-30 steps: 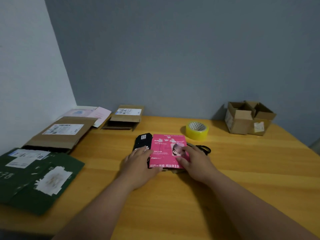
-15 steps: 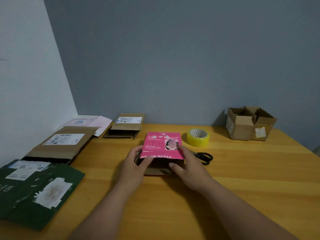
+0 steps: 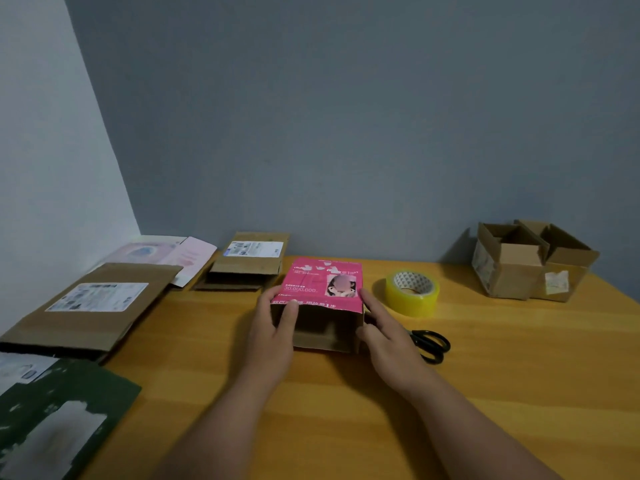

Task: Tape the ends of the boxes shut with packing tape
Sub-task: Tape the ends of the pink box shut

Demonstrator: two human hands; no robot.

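left hand (image 3: 273, 327), centre of frame: fingers (image 3: 289, 311) curled over the near left edge of the pink box (image 3: 323, 284), thumb along its side, gripping it. right hand (image 3: 386, 336), just right of centre: fingers laid against the box's right wall with the tips at its top corner, gripping from the opposite side; the pair appear to square the box open and steady it for sealing.

pink box, centre of frame, between the two hands, resting on the counter (image 3: 485, 393): printed pink face up, near end open, brown card interior showing; no tape seen on that end yet.

roll of yellowish packing tape (image 3: 412, 292), right of the box, lying flat, close to the right hand, likely kept within reach. black scissors (image 3: 431, 342), lower right of the box, partly behind the right hand, probably for cutting the tape.

two open brown cartons (image 3: 533, 263), right edge of frame, flaps up, touching each other.

flattened cardboard boxes with labels (image 3: 97, 299), left of frame; a smaller one (image 3: 249, 259) behind the left hand; green flattened packs (image 3: 62, 417), lower left corner.
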